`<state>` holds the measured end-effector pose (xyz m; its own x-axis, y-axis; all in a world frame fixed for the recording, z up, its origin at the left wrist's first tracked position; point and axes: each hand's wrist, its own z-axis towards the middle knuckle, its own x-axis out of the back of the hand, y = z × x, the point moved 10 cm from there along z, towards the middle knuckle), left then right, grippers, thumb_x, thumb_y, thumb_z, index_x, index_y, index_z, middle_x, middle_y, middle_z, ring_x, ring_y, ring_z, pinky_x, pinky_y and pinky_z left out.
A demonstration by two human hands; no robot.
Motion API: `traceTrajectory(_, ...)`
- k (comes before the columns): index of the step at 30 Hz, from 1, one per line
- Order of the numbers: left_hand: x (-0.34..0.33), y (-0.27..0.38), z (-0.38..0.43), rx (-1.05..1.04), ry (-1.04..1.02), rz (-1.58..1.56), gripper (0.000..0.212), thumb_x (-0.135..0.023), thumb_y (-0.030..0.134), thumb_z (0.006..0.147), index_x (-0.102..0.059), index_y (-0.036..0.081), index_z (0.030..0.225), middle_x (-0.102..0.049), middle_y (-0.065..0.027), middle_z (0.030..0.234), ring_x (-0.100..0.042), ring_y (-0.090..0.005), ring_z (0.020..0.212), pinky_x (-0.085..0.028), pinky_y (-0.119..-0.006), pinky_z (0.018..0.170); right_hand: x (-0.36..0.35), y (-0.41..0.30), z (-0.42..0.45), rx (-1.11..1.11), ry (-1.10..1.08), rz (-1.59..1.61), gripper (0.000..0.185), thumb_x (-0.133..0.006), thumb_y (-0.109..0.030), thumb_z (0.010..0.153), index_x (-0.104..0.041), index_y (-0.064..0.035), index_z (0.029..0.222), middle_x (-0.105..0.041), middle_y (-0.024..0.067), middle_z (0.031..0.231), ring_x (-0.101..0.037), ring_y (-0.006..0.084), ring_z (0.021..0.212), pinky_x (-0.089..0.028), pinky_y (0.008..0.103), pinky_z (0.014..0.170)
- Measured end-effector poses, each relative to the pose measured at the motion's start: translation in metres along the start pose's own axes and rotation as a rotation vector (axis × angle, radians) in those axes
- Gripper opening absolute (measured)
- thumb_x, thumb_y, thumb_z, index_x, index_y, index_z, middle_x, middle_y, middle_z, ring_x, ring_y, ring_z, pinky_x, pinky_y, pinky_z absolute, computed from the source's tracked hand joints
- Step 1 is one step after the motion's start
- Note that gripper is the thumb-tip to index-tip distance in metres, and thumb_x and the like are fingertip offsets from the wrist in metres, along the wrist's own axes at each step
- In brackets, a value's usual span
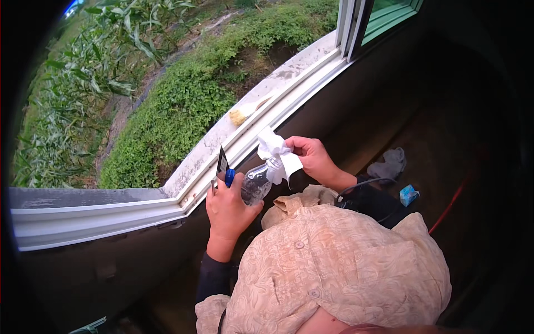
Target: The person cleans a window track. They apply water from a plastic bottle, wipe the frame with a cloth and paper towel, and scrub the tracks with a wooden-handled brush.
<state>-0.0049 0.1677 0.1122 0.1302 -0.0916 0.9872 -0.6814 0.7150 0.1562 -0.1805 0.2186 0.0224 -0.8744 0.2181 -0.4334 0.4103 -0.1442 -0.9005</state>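
Note:
My left hand point(227, 206) grips a clear plastic bottle point(255, 185) and also has a scraper or similar tool with a thin dark blade point(222, 163) and a blue part point(230, 177) between its fingers. White tissue or thin cloth point(273, 146) is bunched at the bottle's neck, with a loose end hanging down. My right hand point(313, 158) pinches that tissue between thumb and fingers. Both hands are just inside a white window frame point(292, 94). Whether the bottle holds any liquid cannot be told.
A brush with pale bristles point(238, 117) lies on the outer concrete ledge point(183, 171). Sliding sashes point(352, 29) stand at upper right. On the dark floor at right are a crumpled grey-white cloth point(390, 163), a small blue packet point(408, 195) and a red cord point(448, 204). Plants grow outside.

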Motion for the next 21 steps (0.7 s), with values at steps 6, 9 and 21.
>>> traceTrajectory(6, 0.010, -0.024, 0.016, -0.028, -0.033, 0.001, 0.069, -0.087, 0.034, 0.055, -0.063, 0.012, 0.115, -0.058, -0.0166, 0.119, -0.062, -0.0378, 0.100, -0.051, -0.048, 0.085, -0.014, 0.007, 0.019, 0.029, 0.034, 0.003, 0.024, -0.070, -0.002, 0.090, -0.067, 0.0022, 0.114, -0.071, 0.0026, 0.105, -0.066, 0.0085, 0.096, -0.053, 0.0250, 0.086)
traceTrajectory(9, 0.011, -0.029, 0.022, -0.038, -0.039, -0.013, 0.065, -0.086, 0.033, 0.055, -0.064, 0.010, 0.112, -0.059, -0.0156, 0.114, -0.063, -0.0364, 0.096, -0.051, -0.046, 0.084, -0.013, 0.009, 0.023, 0.001, 0.051, -0.041, 0.023, -0.069, -0.003, 0.092, -0.067, 0.0025, 0.114, -0.071, 0.0029, 0.105, -0.065, 0.0082, 0.095, -0.053, 0.0249, 0.086)
traceTrajectory(21, 0.006, -0.015, 0.051, 0.021, -0.068, 0.023, 0.067, -0.085, 0.036, 0.055, -0.064, 0.011, 0.114, -0.059, -0.0150, 0.110, -0.065, -0.0348, 0.090, -0.051, -0.045, 0.082, 0.009, 0.003, 0.043, -0.066, 0.003, -0.056, 0.024, -0.067, -0.003, 0.094, -0.066, 0.0047, 0.117, -0.071, 0.0048, 0.106, -0.066, 0.0089, 0.094, -0.054, 0.0252, 0.084)
